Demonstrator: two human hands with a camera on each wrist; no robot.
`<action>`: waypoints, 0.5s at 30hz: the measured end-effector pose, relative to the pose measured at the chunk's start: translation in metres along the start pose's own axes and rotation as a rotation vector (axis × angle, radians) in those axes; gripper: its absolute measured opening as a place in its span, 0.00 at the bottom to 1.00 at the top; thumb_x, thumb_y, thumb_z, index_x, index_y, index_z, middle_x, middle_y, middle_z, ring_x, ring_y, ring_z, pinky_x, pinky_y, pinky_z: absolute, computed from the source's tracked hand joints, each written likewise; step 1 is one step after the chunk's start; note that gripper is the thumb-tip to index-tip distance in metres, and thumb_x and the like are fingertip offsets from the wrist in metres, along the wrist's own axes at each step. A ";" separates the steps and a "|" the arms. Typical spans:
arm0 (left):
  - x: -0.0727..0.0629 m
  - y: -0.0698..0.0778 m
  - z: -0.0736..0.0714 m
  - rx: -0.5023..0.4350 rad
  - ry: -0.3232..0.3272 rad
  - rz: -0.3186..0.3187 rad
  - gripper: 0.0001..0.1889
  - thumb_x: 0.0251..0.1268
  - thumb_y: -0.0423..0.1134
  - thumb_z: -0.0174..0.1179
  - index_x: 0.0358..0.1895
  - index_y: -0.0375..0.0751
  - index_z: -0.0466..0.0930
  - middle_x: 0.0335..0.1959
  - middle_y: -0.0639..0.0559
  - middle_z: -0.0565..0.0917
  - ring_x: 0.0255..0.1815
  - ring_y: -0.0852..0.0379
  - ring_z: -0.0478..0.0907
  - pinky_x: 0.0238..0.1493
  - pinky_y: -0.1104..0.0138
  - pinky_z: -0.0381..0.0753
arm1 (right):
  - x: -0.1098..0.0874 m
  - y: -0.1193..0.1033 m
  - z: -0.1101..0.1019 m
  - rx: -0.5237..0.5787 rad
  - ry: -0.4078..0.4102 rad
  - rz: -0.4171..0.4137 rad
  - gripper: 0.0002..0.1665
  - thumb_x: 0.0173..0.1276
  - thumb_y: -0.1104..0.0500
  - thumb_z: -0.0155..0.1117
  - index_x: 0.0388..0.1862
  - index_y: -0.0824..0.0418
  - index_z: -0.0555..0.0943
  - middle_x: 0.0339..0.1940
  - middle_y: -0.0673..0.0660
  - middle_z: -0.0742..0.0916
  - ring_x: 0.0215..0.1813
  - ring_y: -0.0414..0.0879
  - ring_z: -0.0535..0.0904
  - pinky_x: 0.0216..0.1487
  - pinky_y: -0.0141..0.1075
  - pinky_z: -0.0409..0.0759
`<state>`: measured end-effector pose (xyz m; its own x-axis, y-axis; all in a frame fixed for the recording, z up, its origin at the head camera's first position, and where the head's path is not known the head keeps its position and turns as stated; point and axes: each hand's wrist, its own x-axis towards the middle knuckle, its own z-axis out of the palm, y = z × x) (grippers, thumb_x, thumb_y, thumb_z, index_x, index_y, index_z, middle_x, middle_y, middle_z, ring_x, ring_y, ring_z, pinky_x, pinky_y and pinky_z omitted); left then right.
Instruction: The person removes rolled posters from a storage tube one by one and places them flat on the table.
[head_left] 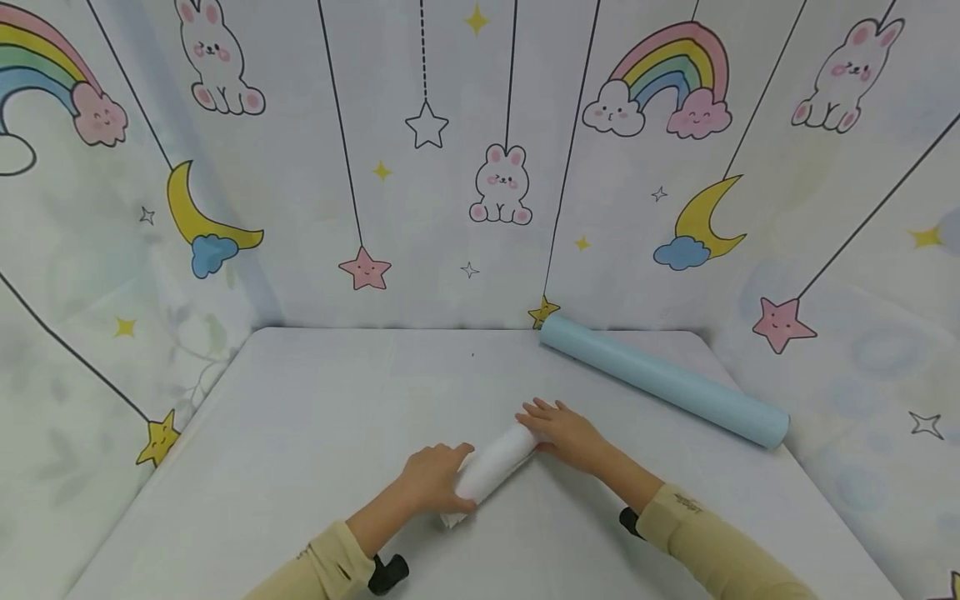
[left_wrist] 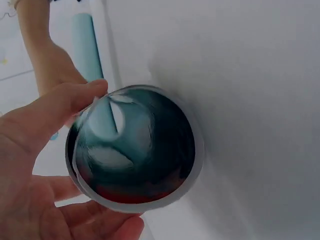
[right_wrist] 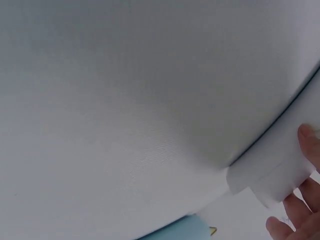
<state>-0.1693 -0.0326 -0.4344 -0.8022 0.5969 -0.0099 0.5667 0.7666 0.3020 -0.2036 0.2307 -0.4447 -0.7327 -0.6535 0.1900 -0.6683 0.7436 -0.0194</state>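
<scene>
A white paper roll (head_left: 497, 465) lies slantwise on the white table, between the two hands. My left hand (head_left: 433, 478) grips its near end, thumb on one side and fingers on the other. At the far end my right hand (head_left: 572, 435) holds the roll; in the right wrist view its thumb and fingers lie on opposite sides, by a loose paper edge (right_wrist: 272, 192). The left wrist view looks into the roll's hollow end, where the inner face (left_wrist: 142, 155) is glossy, dark teal with some red. What is printed inside cannot be made out.
A longer light-blue roll (head_left: 663, 379) lies at the back right of the white tabletop (head_left: 322, 400). Behind and beside the table hang white cloths (head_left: 450, 208) printed with rabbits, stars, moons and rainbows.
</scene>
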 end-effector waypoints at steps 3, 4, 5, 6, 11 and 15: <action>-0.003 0.008 0.001 -0.023 -0.034 -0.012 0.46 0.39 0.57 0.70 0.63 0.36 0.64 0.34 0.44 0.81 0.31 0.51 0.78 0.26 0.63 0.75 | 0.007 -0.002 0.003 0.010 0.008 0.019 0.35 0.52 0.61 0.70 0.61 0.62 0.72 0.61 0.63 0.74 0.64 0.57 0.66 0.59 0.51 0.65; -0.004 0.011 0.001 -0.035 -0.050 -0.015 0.49 0.39 0.58 0.70 0.65 0.35 0.61 0.33 0.44 0.81 0.30 0.52 0.78 0.25 0.64 0.75 | 0.009 -0.003 0.004 0.008 0.012 0.026 0.35 0.52 0.61 0.70 0.61 0.62 0.71 0.61 0.63 0.74 0.64 0.57 0.66 0.58 0.51 0.66; -0.004 0.013 0.002 -0.051 -0.068 -0.019 0.51 0.39 0.58 0.69 0.66 0.34 0.59 0.32 0.44 0.81 0.29 0.53 0.78 0.25 0.64 0.75 | 0.010 -0.004 0.005 0.006 0.016 0.032 0.35 0.53 0.61 0.69 0.61 0.63 0.71 0.62 0.63 0.73 0.64 0.57 0.67 0.57 0.50 0.67; -0.005 0.015 0.003 -0.073 -0.084 -0.021 0.52 0.40 0.59 0.69 0.67 0.32 0.57 0.32 0.44 0.81 0.28 0.54 0.77 0.26 0.64 0.75 | 0.012 -0.005 0.006 0.002 0.020 0.038 0.35 0.53 0.61 0.69 0.61 0.63 0.71 0.62 0.63 0.73 0.64 0.56 0.67 0.57 0.49 0.68; -0.004 0.024 0.009 -0.202 -0.162 -0.041 0.56 0.44 0.61 0.65 0.68 0.27 0.49 0.31 0.45 0.80 0.27 0.59 0.75 0.27 0.66 0.74 | 0.021 -0.011 0.006 0.013 0.047 0.035 0.31 0.56 0.63 0.67 0.60 0.65 0.72 0.60 0.63 0.75 0.60 0.55 0.71 0.52 0.45 0.73; -0.004 0.030 0.013 -0.257 -0.168 -0.064 0.56 0.46 0.62 0.64 0.68 0.24 0.48 0.33 0.43 0.80 0.28 0.58 0.76 0.27 0.65 0.74 | 0.026 -0.015 0.005 0.007 0.053 0.013 0.29 0.57 0.64 0.66 0.59 0.65 0.73 0.59 0.62 0.76 0.58 0.53 0.73 0.49 0.41 0.76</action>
<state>-0.1464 -0.0089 -0.4380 -0.7803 0.5966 -0.1876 0.4327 0.7316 0.5268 -0.2134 0.2014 -0.4443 -0.7337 -0.6352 0.2413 -0.6596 0.7510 -0.0289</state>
